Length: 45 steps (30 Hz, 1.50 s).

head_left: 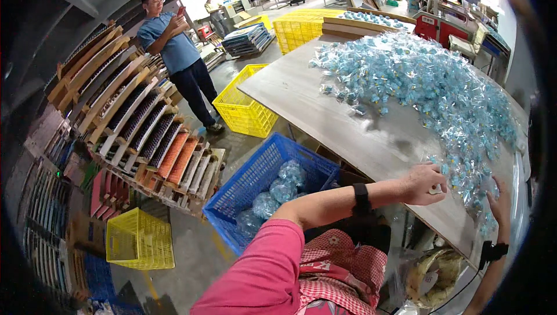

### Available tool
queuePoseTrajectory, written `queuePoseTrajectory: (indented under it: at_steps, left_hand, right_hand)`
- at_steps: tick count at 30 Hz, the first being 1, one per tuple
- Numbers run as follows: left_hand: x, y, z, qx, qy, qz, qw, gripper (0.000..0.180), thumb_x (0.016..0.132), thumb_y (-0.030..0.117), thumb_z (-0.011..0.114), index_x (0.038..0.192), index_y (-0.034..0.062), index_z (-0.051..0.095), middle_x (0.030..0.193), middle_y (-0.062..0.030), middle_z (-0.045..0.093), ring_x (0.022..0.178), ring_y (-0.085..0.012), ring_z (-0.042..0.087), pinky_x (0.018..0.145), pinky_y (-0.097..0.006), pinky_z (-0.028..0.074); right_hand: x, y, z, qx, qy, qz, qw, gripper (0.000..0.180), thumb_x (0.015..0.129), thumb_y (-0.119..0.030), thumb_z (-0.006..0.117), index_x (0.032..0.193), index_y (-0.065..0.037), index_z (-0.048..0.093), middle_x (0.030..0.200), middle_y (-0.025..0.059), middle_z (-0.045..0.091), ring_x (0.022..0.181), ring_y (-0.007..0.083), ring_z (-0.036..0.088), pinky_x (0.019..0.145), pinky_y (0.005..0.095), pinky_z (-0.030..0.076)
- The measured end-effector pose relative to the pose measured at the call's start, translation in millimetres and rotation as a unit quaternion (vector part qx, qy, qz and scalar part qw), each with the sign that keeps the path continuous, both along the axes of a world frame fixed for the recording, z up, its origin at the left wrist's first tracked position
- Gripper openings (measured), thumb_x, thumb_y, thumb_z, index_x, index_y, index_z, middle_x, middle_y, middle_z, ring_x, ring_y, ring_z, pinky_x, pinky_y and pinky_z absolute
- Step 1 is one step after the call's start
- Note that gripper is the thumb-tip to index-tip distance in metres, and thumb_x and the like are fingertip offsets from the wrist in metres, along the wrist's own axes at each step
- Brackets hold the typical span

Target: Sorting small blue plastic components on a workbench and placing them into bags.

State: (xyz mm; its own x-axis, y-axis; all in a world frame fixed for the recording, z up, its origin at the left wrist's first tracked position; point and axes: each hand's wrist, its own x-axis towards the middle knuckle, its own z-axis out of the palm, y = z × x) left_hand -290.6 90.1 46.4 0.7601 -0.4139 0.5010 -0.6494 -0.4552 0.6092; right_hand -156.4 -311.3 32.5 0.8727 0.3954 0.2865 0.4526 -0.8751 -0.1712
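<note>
A large heap of small clear packets with light-blue pieces inside (406, 71) covers much of the grey table (348, 129). At the heap's near edge, my left hand (425, 185) is curled closed over the tabletop. Something small and whitish shows at its fingers, too small to name. Further right, my right hand (500, 203) is beside the near right end of the heap, thumb and fingers apart, touching or almost touching the packets there. Dark bands circle both my wrists.
A blue crate (232, 187) holding several filled clear bags (283, 189) stands left of the table. Yellow crates (246, 109) are on the floor. Beyond them a person (180, 48) stands by stacked wooden racks (133, 106). A sack (432, 277) sits below the table's near edge.
</note>
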Motion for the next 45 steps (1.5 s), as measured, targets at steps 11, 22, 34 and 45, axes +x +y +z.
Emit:
queuePoseTrajectory:
  at_steps: [11,22,34,45]
  left_hand:
    - [54,-125,-46,-0.004,0.076,-0.031,0.997,0.028,0.079,0.025,0.071,0.100,0.0071,0.068,0.106,-0.0176,0.055,0.106,-0.0357,0.052,0.091,-0.047,0.044]
    - [59,-139,-66,0.036,0.123,-0.020,0.992,0.026,0.076,0.021,0.074,0.099,0.0091,0.070,0.110,-0.0181,0.053,0.110,-0.0381,0.050,0.094,-0.047,0.043]
    - [59,-134,-72,0.010,0.144,-0.014,0.989,0.022,0.071,0.016,0.074,0.092,0.0103,0.071,0.105,-0.0159,0.055,0.109,-0.0367,0.049,0.094,-0.043,0.042]
    - [60,-101,-50,-0.038,0.074,-0.025,0.996,0.019,0.075,0.014,0.071,0.093,0.0073,0.070,0.102,-0.0169,0.059,0.106,-0.0363,0.053,0.089,-0.045,0.044]
  right_hand:
    - [-18,-34,-61,-0.022,0.140,-0.137,0.980,0.076,0.086,-0.037,0.068,0.151,-0.017,0.034,0.157,0.0199,0.026,0.144,0.0402,0.026,0.117,0.0477,0.023]
    - [-55,4,-36,-0.065,0.130,-0.173,0.974,0.058,0.090,-0.031,0.063,0.145,-0.018,0.046,0.159,0.0164,0.022,0.144,0.0381,0.024,0.119,0.0481,0.017]
    - [-47,-7,-65,-0.017,0.078,-0.179,0.981,0.058,0.089,-0.030,0.063,0.143,-0.019,0.047,0.157,0.0154,0.027,0.143,0.0382,0.026,0.117,0.0484,0.022]
    - [-40,-14,-68,-0.009,0.068,-0.146,0.987,0.058,0.089,-0.032,0.063,0.143,-0.017,0.048,0.157,0.0144,0.028,0.142,0.0379,0.029,0.116,0.0471,0.025]
